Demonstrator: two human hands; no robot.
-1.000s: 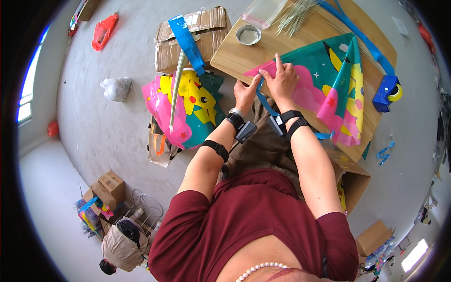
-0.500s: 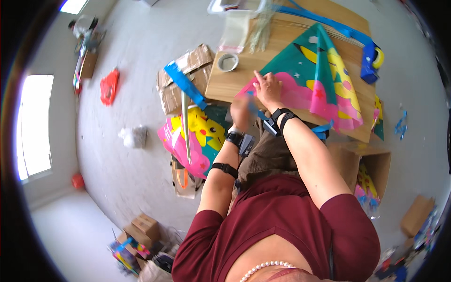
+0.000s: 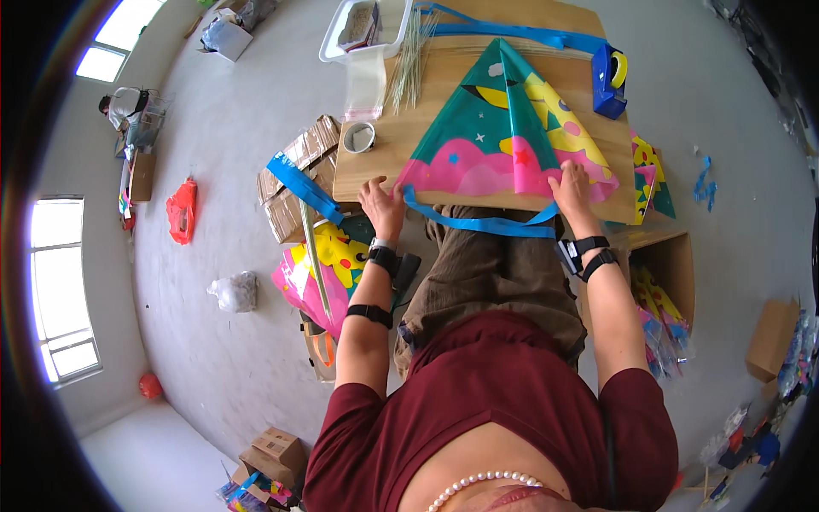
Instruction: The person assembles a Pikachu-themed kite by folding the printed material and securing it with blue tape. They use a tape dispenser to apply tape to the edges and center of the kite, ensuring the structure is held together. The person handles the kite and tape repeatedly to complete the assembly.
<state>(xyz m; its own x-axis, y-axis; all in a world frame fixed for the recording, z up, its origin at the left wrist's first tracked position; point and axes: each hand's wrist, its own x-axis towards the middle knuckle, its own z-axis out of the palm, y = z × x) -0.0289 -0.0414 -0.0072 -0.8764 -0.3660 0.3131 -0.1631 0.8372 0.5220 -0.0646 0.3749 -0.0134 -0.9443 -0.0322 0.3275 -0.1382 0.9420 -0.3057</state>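
A triangular plastic kite sail (image 3: 478, 128), green and pink with a yellow cartoon figure, lies on the wooden table with its wide edge toward me. Its right part is folded over. My left hand (image 3: 382, 207) pinches at the sail's left corner by the table's near edge. The fingers of my right hand (image 3: 572, 192) are closed at the near edge, right of the middle, over the top of a blue ribbon (image 3: 486, 224). This ribbon sags between my two hands below the table edge. My fingers partly hide both of its ends.
On the table (image 3: 371, 171) are a round tape roll (image 3: 359, 136), thin sticks (image 3: 413, 64), a blue tape dispenser (image 3: 609, 81) and a clear tub (image 3: 328, 43). A cardboard box (image 3: 299, 171) with blue strips stands left, an open carton (image 3: 674, 256) right. Another person (image 3: 128, 107) is far left.
My hands have moved apart, the left to the left corner and the right to the right along the near edge. The blue ribbon now spans between them. The view has shifted.
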